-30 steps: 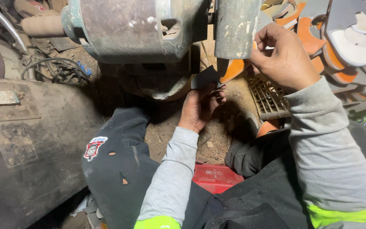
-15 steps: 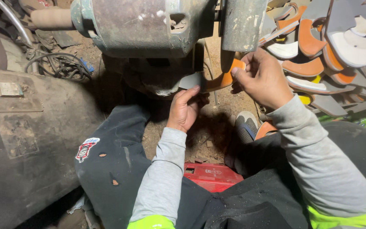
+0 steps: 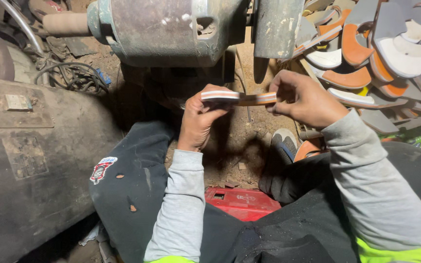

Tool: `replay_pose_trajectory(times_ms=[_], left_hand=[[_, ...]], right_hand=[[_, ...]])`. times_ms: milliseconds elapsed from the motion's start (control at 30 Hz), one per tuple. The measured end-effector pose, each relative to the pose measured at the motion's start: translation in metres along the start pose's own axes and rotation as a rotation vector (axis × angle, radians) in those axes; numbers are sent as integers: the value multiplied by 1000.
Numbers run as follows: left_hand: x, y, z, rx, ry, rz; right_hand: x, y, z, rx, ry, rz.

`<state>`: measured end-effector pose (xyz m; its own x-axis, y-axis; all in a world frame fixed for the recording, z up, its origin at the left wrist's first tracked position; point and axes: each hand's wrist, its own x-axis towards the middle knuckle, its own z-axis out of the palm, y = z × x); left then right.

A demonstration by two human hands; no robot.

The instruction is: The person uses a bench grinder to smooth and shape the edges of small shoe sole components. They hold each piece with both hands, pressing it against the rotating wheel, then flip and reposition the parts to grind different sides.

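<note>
Both hands pinch one layered sole piece (image 3: 239, 97) edge-up just below the grinder (image 3: 171, 29): left hand (image 3: 198, 119) and right hand (image 3: 305, 100) grip its ends, steadying it level.

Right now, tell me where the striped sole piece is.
In the head view, the striped sole piece is held edge-on between the left hand and right hand, just below the grinder motor, left of the sole pile.

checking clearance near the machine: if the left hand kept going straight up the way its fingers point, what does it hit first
Probably the grey motor housing just above the left hand, though depth is unclear.
</note>
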<state>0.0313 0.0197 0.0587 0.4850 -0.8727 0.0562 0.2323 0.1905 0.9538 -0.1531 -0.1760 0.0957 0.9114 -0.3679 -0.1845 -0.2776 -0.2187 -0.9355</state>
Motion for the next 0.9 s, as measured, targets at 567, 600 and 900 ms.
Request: replay_pose_trajectory(times_ms=[567,600,900], left_hand=[[26,-100,25,-663,88,-311],[25,-101,24,-669,86,-290],[14,-98,-8,-545,240,-316]], right_hand=[[18,-3,-37,1,337,-63],[19,-2,-34,4,341,-61],[19,15,1,77,340,-54]])
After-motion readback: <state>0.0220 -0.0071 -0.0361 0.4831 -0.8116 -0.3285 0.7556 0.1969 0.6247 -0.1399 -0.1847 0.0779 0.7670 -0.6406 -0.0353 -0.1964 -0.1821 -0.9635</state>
